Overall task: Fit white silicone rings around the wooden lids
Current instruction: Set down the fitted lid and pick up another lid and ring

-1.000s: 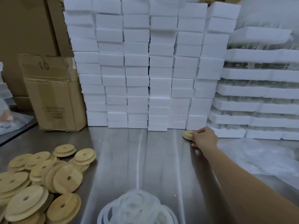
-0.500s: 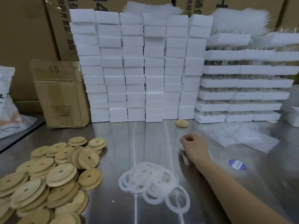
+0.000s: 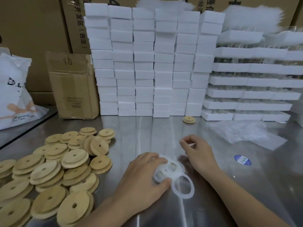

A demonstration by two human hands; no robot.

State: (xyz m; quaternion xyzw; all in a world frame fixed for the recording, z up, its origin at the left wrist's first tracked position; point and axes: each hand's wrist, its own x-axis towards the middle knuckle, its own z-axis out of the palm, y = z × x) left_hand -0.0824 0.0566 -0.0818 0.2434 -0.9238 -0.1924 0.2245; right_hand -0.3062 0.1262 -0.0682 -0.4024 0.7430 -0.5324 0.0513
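Note:
A heap of white silicone rings lies on the steel table in front of me. My left hand lies over the heap's left side, fingers curved across it and thumb pressed against its near edge. My right hand hovers just beyond the heap with curled fingers and seems to pinch a thin white ring. Several bare wooden lids with centre holes are piled at the left. A small stack of wooden lids sits far back by the foam blocks.
Stacked white foam blocks and foam trays wall off the back. A cardboard box and a white bag stand at the back left. Clear plastic wrap and a blue sticker lie at the right.
My right hand left the small lid stack at the back and drew back to the ring heap. My left hand came into view and settled on the rings. The view tilted down.

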